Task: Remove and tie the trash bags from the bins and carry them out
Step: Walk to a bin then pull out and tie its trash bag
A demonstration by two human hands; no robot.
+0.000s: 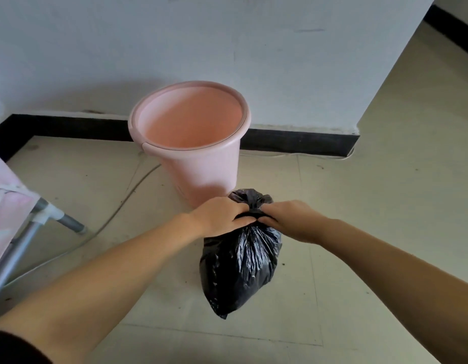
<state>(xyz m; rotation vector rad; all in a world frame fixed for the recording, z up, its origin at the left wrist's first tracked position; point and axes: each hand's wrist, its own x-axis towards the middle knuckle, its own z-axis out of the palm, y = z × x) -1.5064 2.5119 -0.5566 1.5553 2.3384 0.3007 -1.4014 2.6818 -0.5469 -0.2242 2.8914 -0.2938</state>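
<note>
Hands meet at the gathered neck of the black trash bag, just below the centre of the frame: the left hand and the right hand each have fingers curled tight round the twisted plastic, with a short tuft of bag mouth sticking up between them. The bag is out of the pink bin, which stands unlined against the wall above it — whether the bag's bottom rests on the floor or hangs just clear, I cannot tell. The risk, as I judge it, lies in the knot: the tuft looks short, so a loose end could slip through the fingers and the neck spring open. Hard pulling might also tear the thin plastic, and a white cable on the floor left of the bin could catch a foot on the way out.
</note>
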